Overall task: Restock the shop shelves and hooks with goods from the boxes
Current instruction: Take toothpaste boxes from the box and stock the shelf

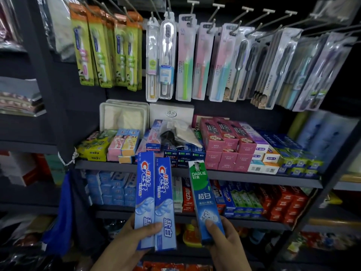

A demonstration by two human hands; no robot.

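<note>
The left hand [134, 237] gripped two blue Crest toothpaste boxes [155, 200] side by side, thumb pressed across their lower fronts and fingers curled behind. The boxes stood upright, near the camera, in front of the shelf unit. The right hand [224, 239] held one green and blue Darlie toothpaste box [205, 200], thumb on its lower front, the box tilted slightly with its top leaning left. The two lots of boxes were apart, with a gap between them.

Behind them, the upper shelf [234, 176] carried stacked toothpaste cartons: yellow-green ones at the far left, pink ones [224, 151] in the middle and blue and white ones to the right. A clear bag [181, 133] lay on top of the middle stacks. The lower shelf [195, 217] held more blue, green and red cartons. Above, packaged toothbrushes [183, 61] hung in rows from metal hooks [214, 14]. A blue cloth [66, 212] hung at the left side of the shelving.
</note>
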